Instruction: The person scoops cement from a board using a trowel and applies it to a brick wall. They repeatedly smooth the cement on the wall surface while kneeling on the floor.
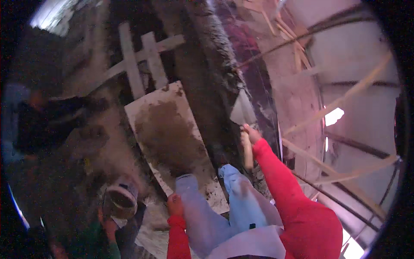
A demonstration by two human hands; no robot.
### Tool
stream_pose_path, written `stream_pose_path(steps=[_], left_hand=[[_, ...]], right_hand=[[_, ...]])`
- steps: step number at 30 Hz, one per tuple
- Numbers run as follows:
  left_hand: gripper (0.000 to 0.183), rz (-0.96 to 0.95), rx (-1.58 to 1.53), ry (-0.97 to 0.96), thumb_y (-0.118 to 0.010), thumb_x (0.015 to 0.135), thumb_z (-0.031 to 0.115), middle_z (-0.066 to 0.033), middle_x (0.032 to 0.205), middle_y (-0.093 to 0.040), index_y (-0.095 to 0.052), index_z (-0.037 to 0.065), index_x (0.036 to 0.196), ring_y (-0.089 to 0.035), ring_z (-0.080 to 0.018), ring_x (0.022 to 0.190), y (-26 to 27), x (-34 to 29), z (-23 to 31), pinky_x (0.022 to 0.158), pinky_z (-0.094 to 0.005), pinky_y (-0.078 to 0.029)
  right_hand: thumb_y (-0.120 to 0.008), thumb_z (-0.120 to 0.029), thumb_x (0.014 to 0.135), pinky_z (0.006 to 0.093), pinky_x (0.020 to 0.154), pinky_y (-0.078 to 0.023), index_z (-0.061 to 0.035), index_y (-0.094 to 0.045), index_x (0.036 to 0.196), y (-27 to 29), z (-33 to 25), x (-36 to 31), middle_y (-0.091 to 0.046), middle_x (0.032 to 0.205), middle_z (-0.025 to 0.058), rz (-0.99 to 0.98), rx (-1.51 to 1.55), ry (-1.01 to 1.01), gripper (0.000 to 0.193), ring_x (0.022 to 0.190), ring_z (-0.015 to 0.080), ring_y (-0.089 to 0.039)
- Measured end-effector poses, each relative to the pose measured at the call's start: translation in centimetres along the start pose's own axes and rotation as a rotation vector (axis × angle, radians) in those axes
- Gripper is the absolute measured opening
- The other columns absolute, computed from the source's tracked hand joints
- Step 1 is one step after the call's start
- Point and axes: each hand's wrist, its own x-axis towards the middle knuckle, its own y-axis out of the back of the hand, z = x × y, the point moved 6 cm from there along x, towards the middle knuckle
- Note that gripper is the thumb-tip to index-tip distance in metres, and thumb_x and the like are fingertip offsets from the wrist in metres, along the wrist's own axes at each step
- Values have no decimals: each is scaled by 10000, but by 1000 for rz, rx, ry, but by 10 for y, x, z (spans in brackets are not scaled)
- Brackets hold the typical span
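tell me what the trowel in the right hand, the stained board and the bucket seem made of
Trowel blade: probably metal, flat and pale grey. Trowel handle: likely wood, tan and matt. Board: perhaps plywood, pale, flat and straight-edged, though brown staining hides its grain. Bucket: maybe plastic, with a smooth, pale wall; blur leaves it open.

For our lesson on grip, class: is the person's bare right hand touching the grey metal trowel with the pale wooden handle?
Touching. The head view shows the right hand gripping the trowel's handle, near the blade.

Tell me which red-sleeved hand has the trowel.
The right hand grips the trowel by its handle; the left hand, by the leg, shows no tool.
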Motion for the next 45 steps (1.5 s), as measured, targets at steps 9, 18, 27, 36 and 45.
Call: stream_pose_path(steps=[9,18,27,36,45], left_hand=[[282,139,628,-85,-600,801,295,-145,839,-637,-638,41,920,-616,-272,789,112,-115,-118,699,-368,-470],[174,65,1009,-123,-505,782,182,-118,869,-640,-642,101,852,-608,-299,837,93,-256,-228,725,-415,-489],[281,496,759,-72,-450,828,241,-135,1031,-624,-626,144,1024,-588,-316,982,124,-245,-141,820,-430,-472],[259,484,424,-163,-477,822,290,-90,848,-663,-646,128,932,-633,-333,789,183,-300,-178,680,-449,-507],[285,425,438,112,-486,831,319,-114,861,-652,-629,106,955,-632,-321,791,182,-371,-289,661,-447,-502]], right_hand=[[-608,-386,782,385,555,-457,-115,-622,907,128,107,1,-601,755,86,107,-818,-105,298,614,248,-551],[-435,-429,851,475,701,-479,-62,-584,845,99,85,-45,-627,898,217,79,-1857,73,396,875,376,-605],[-572,-408,796,485,639,-462,-76,-633,864,111,79,20,-630,934,95,-321,-2613,987,344,882,249,-613],[-608,-314,766,431,721,-517,-95,-652,921,-37,62,-89,-659,911,120,-329,-2727,530,272,858,296,-639],[-579,-280,780,433,695,-528,-106,-593,1034,-103,83,-121,-650,922,144,-335,-2602,713,308,829,313,-639]])
